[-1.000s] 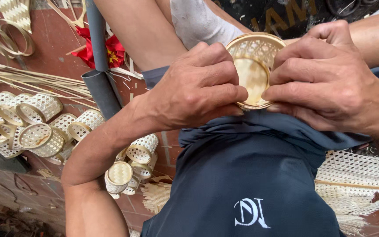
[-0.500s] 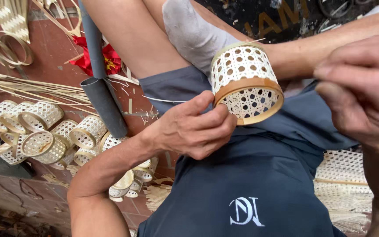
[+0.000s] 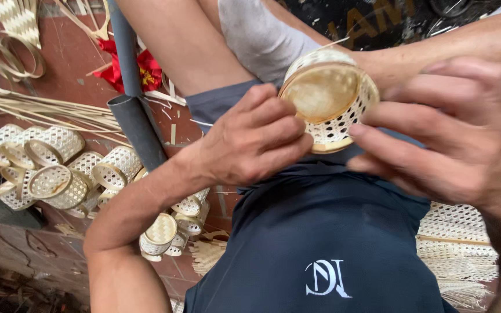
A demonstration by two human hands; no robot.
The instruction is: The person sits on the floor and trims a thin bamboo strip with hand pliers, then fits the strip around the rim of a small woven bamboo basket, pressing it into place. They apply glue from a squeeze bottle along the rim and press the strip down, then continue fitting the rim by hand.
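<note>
A small round woven cane basket point(image 3: 329, 98) with a lattice wall and a pale solid bottom is held over my lap. My left hand point(image 3: 250, 139) grips its left side, fingers curled against the rim. My right hand point(image 3: 447, 133) closes on its right side, thumb and fingers pressed to the wall. The basket's open side faces up towards me, tilted. My dark blue shorts point(image 3: 331, 237) lie just below it.
A pile of similar woven rings and small baskets point(image 3: 53, 168) lies on the red tiled floor at the left. A grey pipe point(image 3: 131, 98) leans beside it. Loose cane strips point(image 3: 36, 110) and a woven mesh sheet point(image 3: 459, 243) lie around.
The basket has been turned from lying sideways, lattice bottom showing, to facing its opening at me. My left hand rose from my lap to grip it, and my right hand closed in.
</note>
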